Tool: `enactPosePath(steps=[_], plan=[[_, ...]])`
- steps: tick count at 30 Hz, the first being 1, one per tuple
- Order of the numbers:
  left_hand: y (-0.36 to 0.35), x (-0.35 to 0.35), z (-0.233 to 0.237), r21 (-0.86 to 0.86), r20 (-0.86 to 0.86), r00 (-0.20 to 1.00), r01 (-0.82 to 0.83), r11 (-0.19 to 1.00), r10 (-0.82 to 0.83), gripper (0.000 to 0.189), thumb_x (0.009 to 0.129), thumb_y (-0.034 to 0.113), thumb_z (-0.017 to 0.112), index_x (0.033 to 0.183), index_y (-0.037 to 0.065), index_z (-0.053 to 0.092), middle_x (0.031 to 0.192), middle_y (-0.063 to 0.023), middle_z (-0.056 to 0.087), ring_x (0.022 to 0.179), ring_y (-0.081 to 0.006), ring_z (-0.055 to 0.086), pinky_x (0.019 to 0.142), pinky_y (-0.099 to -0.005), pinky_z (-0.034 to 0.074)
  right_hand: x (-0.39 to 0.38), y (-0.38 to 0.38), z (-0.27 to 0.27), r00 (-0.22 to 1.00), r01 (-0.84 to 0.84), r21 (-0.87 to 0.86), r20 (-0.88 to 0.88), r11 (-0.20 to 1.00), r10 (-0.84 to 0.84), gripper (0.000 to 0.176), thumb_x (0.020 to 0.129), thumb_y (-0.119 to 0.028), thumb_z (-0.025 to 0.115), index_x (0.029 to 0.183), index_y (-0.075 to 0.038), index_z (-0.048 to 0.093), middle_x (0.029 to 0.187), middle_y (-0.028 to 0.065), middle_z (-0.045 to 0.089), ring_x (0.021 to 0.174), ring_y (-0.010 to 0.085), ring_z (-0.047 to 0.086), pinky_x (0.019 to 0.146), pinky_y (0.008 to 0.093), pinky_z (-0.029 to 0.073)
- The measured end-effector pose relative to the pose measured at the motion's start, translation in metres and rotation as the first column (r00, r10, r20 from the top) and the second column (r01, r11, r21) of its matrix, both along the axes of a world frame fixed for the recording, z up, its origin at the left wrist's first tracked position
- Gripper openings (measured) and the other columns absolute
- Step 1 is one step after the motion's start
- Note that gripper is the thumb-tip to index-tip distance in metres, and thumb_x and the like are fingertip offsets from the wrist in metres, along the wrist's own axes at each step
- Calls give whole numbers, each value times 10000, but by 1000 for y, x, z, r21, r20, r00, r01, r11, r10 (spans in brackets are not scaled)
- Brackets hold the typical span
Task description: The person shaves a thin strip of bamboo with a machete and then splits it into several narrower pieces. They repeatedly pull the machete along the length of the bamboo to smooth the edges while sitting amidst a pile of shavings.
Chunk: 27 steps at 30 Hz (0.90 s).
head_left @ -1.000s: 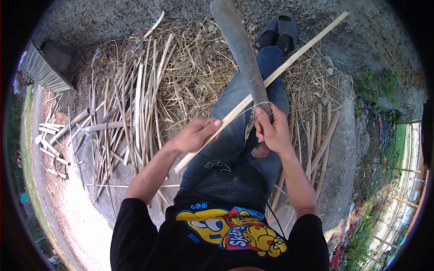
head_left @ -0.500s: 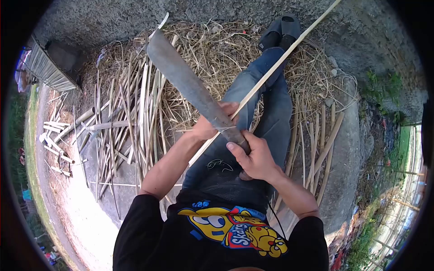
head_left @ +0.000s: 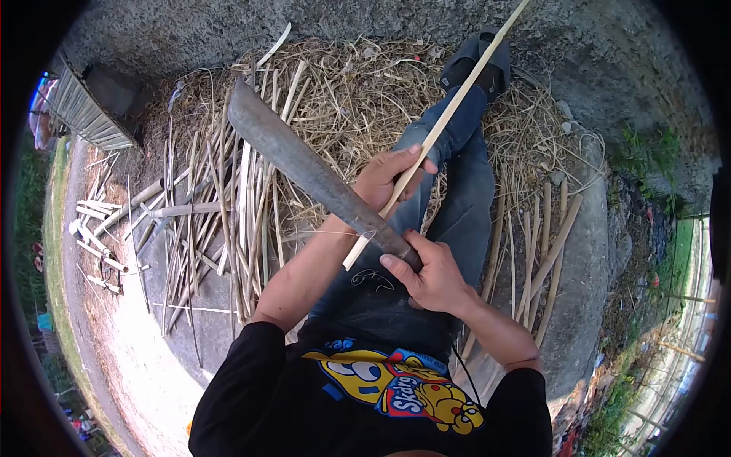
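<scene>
A long pale strip of split bamboo (head_left: 457,99) slants from above my lap out past my feet. My left hand (head_left: 387,181) is closed around it, just beyond the blade. In my right hand (head_left: 432,276) is the handle end of a machete (head_left: 297,160), my thumb lying along it. The broad, dark blade points up and to the left and crosses over the strip near its lower end. A thin, hair-like shaving (head_left: 316,232) sticks out by the blade there. Curled shavings (head_left: 373,279) lie on my lap.
My outstretched legs (head_left: 466,198) rest on a ground littered with dry shavings (head_left: 350,91). Many bamboo strips (head_left: 247,190) are heaped at the left, and several poles (head_left: 552,251) lie at the right. A rough wall (head_left: 365,19) runs beyond my feet.
My left hand has moved forward, away from my body, with the strip. The strip's lower end has come closer to the blade, and its far end has swung left. The machete has shifted slightly left.
</scene>
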<state>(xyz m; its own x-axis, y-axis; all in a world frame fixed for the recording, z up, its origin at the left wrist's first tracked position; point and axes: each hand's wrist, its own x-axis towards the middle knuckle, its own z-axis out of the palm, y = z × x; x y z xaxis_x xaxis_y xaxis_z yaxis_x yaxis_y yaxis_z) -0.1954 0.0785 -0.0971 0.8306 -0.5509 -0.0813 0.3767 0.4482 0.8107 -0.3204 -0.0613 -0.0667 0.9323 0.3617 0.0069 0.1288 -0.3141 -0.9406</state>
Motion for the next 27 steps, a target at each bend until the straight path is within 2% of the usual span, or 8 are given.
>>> enactPosePath(steps=[2, 4, 9, 16, 18, 22, 26, 27], plan=[[-1, -3, 6, 177, -48, 997, -45, 983, 54, 441, 1089, 386, 470, 970, 17, 679, 519, 45, 374, 469, -84, 304, 443, -271, 233, 11, -6, -7, 988, 116, -20, 101, 993, -114, 389, 1000, -376, 659, 971, 3, 577, 534, 108, 518, 464, 258, 582, 483, 364, 432], [-5, -6, 10, 125, -188, 977, -76, 989, 98, 412, 1089, 377, 476, 963, 34, 665, 521, 55, 358, 466, -78, 281, 439, -274, 228, 23, -5, -11, 983, 186, 86, -23, 979, -185, 396, 1004, -371, 656, 970, 14, 570, 526, 107, 515, 448, 204, 571, 474, 332, 435], [-3, 16, 8, -88, -138, 987, -90, 992, 78, 374, 1091, 353, 472, 947, 62, 657, 519, 69, 311, 469, -76, 262, 478, -259, 241, -3, 10, -3, 998, -52, -16, -21, 999, 52, 392, 997, -371, 666, 999, 11, 576, 620, 162, 581, 614, 391, 653, 557, 413, 476], [-2, 15, 12, -93, -181, 979, -114, 989, 96, 354, 1092, 337, 479, 936, 69, 650, 512, 74, 314, 475, -67, 266, 480, -254, 221, 24, 6, 1, 989, 148, 9, -24, 989, -148, 385, 1003, -353, 658, 996, 20, 566, 542, 142, 552, 485, 267, 639, 482, 372, 451], [-3, 19, 17, -84, -217, 970, -133, 988, 112, 352, 1091, 336, 482, 932, 70, 648, 511, 74, 315, 478, -65, 268, 481, -253, 217, 17, 14, 2, 997, 62, 23, 40, 998, -63, 390, 1004, -349, 654, 997, 29, 559, 541, 147, 549, 484, 297, 628, 481, 381, 446], [-2, 25, 16, -217, -171, 979, -144, 965, 108, 340, 1088, 323, 485, 929, 76, 655, 521, 68, 315, 492, -65, 272, 488, -251, 209, -25, 36, -8, 960, -270, 7, -73, 963, 269, 416, 1002, -376, 656, 1010, 31, 568, 565, 178, 528, 521, 390, 585, 525, 440, 421], [13, 30, 3, -296, -167, 981, -142, 945, 95, 352, 1081, 334, 500, 926, 65, 666, 513, 60, 320, 491, -71, 268, 488, -257, 211, -29, 35, 13, 962, -263, 87, -55, 961, 268, 401, 997, -362, 670, 1028, 27, 578, 560, 159, 516, 499, 344, 585, 507, 421, 408], [20, 30, -2, -106, -69, 981, -185, 977, 179, 361, 1078, 345, 505, 928, 60, 668, 518, 56, 356, 488, -72, 294, 491, -251, 228, -22, 27, 28, 977, -204, 93, -44, 974, 209, 388, 994, -349, 678, 1028, 25, 583, 562, 147, 517, 487, 312, 577, 501, 401, 406]])
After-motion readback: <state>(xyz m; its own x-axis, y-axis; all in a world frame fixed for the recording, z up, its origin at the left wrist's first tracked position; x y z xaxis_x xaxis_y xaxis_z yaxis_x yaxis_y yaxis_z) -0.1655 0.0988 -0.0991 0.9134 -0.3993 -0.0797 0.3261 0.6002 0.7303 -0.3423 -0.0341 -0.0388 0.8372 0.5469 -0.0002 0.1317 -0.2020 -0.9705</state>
